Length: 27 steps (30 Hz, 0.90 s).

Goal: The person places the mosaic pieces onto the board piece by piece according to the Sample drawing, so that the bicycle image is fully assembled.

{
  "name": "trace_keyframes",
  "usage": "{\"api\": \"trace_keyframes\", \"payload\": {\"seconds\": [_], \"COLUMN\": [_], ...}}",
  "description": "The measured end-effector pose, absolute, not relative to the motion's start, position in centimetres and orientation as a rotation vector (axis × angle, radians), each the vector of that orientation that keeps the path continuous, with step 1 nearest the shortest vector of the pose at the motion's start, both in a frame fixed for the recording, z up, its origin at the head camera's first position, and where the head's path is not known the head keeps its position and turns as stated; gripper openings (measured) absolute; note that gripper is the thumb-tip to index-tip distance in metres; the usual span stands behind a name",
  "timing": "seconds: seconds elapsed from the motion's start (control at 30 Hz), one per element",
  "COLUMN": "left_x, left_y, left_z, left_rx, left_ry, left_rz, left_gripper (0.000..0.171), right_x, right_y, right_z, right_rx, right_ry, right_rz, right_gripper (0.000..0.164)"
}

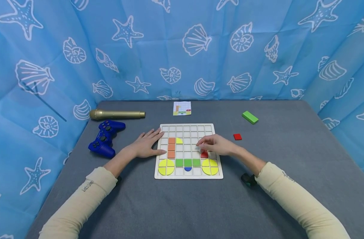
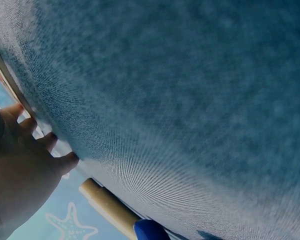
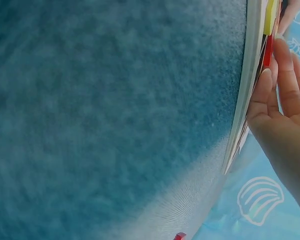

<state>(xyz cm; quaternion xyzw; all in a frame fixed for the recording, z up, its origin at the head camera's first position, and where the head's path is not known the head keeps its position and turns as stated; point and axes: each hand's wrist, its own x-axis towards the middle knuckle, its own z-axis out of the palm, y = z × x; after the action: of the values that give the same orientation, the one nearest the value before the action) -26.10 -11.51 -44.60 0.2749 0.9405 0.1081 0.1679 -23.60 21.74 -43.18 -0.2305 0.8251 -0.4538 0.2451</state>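
A white grid board [image 1: 186,177] lies on the dark cloth, bearing orange, green, yellow, blue and red flat pieces. My left hand [image 1: 144,146] rests spread at the board's left edge, fingertips on its rim, beside the orange squares [image 1: 171,147]. Over the right part of the board is my right hand [image 1: 219,144], its fingers loosely bent and no piece visible between them. Just below its fingers sits a red piece [image 1: 204,154], partly hidden by the hand. In the right wrist view, the thumb and fingers hover close to that red piece [image 3: 268,50].
A red square [image 1: 237,136] and a green block [image 1: 250,117] lie to the right. Behind the board is a small printed card [image 1: 182,108]. A gold microphone [image 1: 117,115] and a blue game controller [image 1: 105,138] lie at left. A patterned blue curtain [image 1: 182,49] stands behind.
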Motion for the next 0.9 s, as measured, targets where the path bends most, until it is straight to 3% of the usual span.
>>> {"api": "trace_keyframes", "payload": {"seconds": [0.4, 0.9], "left_x": [-26.0, -26.1], "left_y": [-11.4, -11.4], "left_z": [-44.5, -44.5], "left_rx": [0.789, 0.788], "left_ry": [2.673, 2.671], "left_rz": [0.314, 0.303], "left_gripper": [0.089, 0.089], "right_x": [-23.4, -24.7], "right_y": [22.0, 24.8], "right_z": [-43.0, -42.3], "right_rx": [-0.681, -0.190], "right_ry": [2.253, 2.105], "right_rz": [-1.232, -1.594], "right_gripper": [0.027, 0.041]}}
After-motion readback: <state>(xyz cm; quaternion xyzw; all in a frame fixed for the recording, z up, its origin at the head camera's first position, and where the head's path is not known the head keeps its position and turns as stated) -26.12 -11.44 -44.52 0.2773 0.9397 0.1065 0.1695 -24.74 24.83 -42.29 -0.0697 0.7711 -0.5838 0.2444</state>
